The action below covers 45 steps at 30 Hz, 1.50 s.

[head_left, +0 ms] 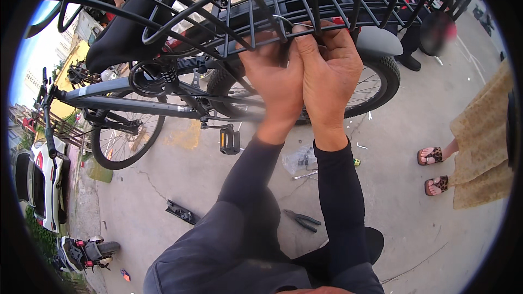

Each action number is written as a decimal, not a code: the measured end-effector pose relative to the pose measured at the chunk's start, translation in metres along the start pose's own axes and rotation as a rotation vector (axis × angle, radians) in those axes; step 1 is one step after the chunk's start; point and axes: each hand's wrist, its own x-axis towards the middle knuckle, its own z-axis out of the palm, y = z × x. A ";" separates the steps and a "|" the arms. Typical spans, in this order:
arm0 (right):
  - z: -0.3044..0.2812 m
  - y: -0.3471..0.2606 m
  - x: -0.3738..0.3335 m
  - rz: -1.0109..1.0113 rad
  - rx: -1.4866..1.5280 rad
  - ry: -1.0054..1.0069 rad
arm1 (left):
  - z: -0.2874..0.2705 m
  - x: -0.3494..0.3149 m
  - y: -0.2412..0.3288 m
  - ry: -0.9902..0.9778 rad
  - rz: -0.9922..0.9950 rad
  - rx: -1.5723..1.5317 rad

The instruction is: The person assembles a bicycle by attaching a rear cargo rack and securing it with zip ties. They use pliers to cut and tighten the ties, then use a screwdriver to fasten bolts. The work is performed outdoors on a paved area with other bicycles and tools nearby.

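Both my hands are up against the lower edge of a black wire basket [248, 13] over the rear wheel [389, 79] of a grey bicycle [125, 91]. My right hand [332, 73] is closed, thumb and forefinger pinching what looks like a thin metal wire [283, 19] at the basket's bars. Close beside it, my left hand [272, 79] reaches up under the same edge; its fingers are blurred and partly hidden behind the bars. A grey mudguard [379, 42] curves over the wheel to the right of my hands.
Pliers [302, 220], a clear plastic bag [299, 159] and a black bracket-like part [182, 212] lie on the concrete below. A person in a tan skirt [485, 141] stands at the right. The saddle [125, 32] is left of the basket; a white car [46, 185] stands far left.
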 end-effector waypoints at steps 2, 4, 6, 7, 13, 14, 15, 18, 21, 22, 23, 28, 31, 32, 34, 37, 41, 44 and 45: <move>-0.001 0.003 -0.002 -0.018 -0.032 -0.034 | -0.007 -0.001 -0.007 -0.024 0.164 0.118; -0.004 0.004 -0.002 0.001 0.000 -0.071 | -0.020 -0.002 -0.018 -0.107 0.476 0.313; -0.007 0.004 0.001 0.056 0.098 -0.111 | -0.031 -0.001 -0.021 -0.150 0.586 0.431; -0.007 0.004 0.003 0.059 0.105 -0.106 | -0.033 0.005 -0.018 -0.180 0.649 0.484; -0.010 0.006 0.006 0.081 0.156 -0.145 | -0.035 0.012 0.004 -0.342 0.513 0.695; -0.011 0.006 0.006 0.090 0.170 -0.141 | -0.035 0.019 0.008 -0.345 0.584 0.782; -0.011 0.006 0.006 0.097 0.184 -0.136 | -0.034 0.021 0.011 -0.348 0.598 0.792; -0.010 0.005 0.005 0.118 0.230 -0.108 | -0.030 0.022 0.012 -0.318 0.556 0.743; -0.009 0.002 0.000 0.146 0.243 -0.040 | -0.023 0.023 0.009 -0.290 0.564 0.691; -0.008 0.000 0.000 0.139 0.228 -0.020 | -0.022 0.023 0.009 -0.280 0.574 0.681; -0.008 -0.001 -0.001 0.134 0.214 0.001 | -0.021 0.021 0.009 -0.312 0.526 0.617; -0.005 -0.004 -0.007 0.096 0.148 0.043 | -0.021 0.021 0.009 -0.357 0.475 0.448; -0.004 -0.006 -0.011 0.088 0.146 0.046 | -0.016 0.016 0.004 -0.271 0.439 0.367; -0.005 -0.006 -0.012 0.076 0.131 0.047 | -0.014 0.014 0.001 -0.242 0.427 0.350; -0.008 -0.016 -0.011 0.170 0.177 0.066 | -0.008 0.013 -0.004 -0.208 0.415 0.386; -0.002 -0.018 -0.017 0.248 0.220 0.071 | -0.016 0.011 0.001 -0.175 0.350 0.399; 0.006 -0.011 -0.021 0.067 0.076 0.082 | -0.015 0.010 0.008 -0.204 0.254 0.244; 0.006 -0.014 -0.018 -0.082 0.004 0.130 | -0.019 0.011 -0.001 -0.220 0.238 0.290; 0.007 -0.017 -0.019 -0.115 -0.053 0.133 | -0.018 0.009 -0.001 -0.208 0.221 0.237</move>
